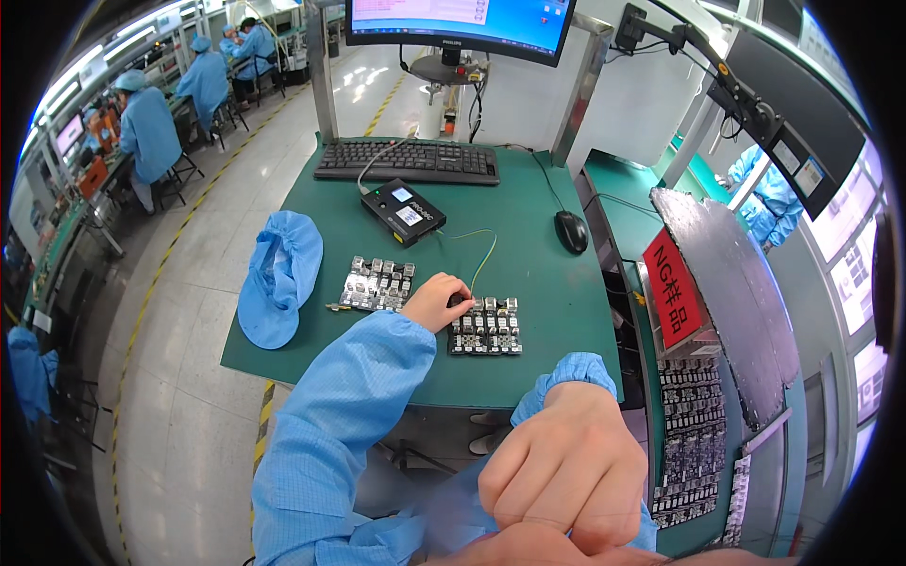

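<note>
My left hand (438,302) is closed in a pinch at the end of a thin yellow-green wire (493,247). That end meets the upper left corner of a panel of small circuit boards (486,330) with silvery connectors; the fingers hide the exact contact. A second circuit board panel (370,283) lies left of this hand. Behind them sits a black box with white labels (404,211), from which the wire runs. My right hand (566,462) is raised close to the camera, its fingers curled under and the fingertips hidden. Anything inside that fist is out of sight.
On the green-topped table (557,311) are a blue cloth cap (280,278), a keyboard (406,162) and a mouse (571,232). A monitor (458,28) hangs behind. To the right, stacked board panels (694,434) stand beside a metal partition with a red sign (668,288). People in blue work further off.
</note>
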`<state>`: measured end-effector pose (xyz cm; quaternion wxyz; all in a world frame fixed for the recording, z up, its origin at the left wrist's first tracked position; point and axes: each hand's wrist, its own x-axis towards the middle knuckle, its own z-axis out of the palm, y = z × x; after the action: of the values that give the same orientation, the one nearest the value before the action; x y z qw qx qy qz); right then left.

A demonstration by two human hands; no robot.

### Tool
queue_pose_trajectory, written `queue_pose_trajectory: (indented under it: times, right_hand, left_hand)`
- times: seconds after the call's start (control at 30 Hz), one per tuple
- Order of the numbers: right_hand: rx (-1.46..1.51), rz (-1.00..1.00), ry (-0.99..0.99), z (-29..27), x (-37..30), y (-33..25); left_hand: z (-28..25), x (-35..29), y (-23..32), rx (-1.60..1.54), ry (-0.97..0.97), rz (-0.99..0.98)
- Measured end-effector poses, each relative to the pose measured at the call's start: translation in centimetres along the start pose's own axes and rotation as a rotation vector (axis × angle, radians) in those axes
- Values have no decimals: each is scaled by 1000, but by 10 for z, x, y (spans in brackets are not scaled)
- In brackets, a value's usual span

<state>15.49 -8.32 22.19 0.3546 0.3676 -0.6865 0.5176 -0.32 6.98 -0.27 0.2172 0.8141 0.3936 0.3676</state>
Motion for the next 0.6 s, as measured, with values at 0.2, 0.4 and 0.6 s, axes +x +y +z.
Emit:
queue_pose_trajectory:
  times: [0.2,0.4,0.6]
  right_hand:
    - [-5,0,-1,-1,0,-1]
    - [3,-4,20,1,0,-2]
    - [22,-8,9,0,2,0]
  left_hand:
    - [0,0,1,-1,3,5]
    - [1,1,3,-2,3,-2]
    - [5,-1,-8,27,44,60]
